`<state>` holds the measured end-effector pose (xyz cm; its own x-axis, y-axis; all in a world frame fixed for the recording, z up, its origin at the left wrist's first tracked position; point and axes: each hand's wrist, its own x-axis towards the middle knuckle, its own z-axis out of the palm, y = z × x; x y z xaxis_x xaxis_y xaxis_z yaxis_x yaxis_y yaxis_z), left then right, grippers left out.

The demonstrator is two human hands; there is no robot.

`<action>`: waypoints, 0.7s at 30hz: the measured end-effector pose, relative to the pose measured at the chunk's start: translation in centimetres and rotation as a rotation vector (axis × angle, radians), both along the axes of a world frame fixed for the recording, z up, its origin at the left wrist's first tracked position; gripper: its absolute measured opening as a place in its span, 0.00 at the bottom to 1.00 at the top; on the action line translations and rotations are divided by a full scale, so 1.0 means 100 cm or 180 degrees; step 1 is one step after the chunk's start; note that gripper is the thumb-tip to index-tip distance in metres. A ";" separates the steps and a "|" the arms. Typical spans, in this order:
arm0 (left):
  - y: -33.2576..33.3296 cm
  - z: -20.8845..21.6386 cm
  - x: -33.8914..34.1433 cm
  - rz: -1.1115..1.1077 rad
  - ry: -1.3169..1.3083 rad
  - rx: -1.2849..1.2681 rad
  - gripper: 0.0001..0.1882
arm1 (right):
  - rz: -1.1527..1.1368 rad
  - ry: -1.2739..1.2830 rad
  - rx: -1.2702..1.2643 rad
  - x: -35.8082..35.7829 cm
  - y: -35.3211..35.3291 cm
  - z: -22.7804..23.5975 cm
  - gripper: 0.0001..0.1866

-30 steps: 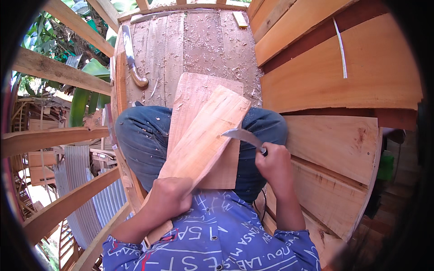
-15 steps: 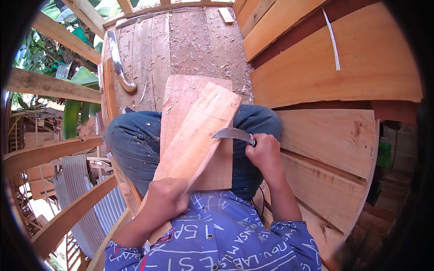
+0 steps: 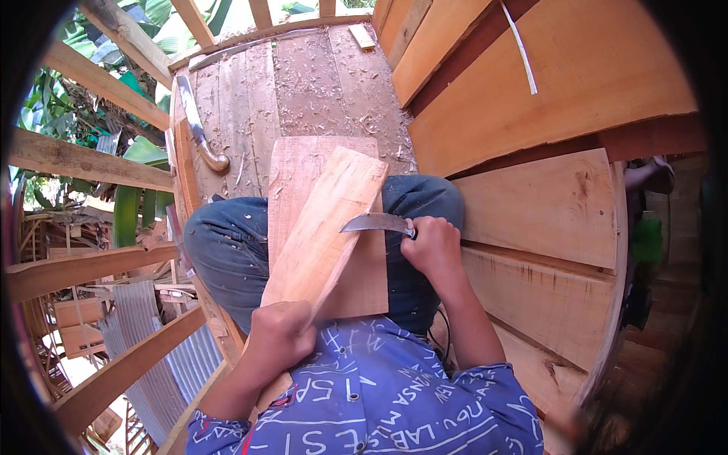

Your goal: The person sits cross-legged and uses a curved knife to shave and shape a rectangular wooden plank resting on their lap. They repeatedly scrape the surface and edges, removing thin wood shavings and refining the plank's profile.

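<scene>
A thick wooden block (image 3: 326,220) slants across my lap, its far end tipped to the right. My left hand (image 3: 282,335) is closed round its near end. In my right hand (image 3: 434,246) is a knife (image 3: 375,221) with a curved blade, the fingers wrapped round its handle. The blade's tip meets the block's right edge around the middle of its length. Beneath the block, a flat rectangular board (image 3: 364,273) rests over my thighs, with a few shavings on its far left part.
A machete (image 3: 193,114) with a rounded handle lies on the plank floor (image 3: 303,76) at the far left, among scattered wood shavings. Wooden rails (image 3: 91,159) run along the left side. A plank wall (image 3: 538,205) stands close on my right. A small wood offcut (image 3: 362,36) lies at the far end.
The whole view has shifted slightly. Against the block, the knife stays at the right edge with little visible movement. My left hand keeps its grip.
</scene>
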<state>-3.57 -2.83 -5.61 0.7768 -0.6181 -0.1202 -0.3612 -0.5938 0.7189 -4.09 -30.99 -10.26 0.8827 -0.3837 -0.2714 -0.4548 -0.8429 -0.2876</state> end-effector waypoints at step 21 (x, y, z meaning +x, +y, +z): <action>-0.003 0.000 0.007 -0.0034 -0.0021 -0.0040 0.09 | 0.0536 -0.0250 0.0245 -0.006 0.030 0.006 0.15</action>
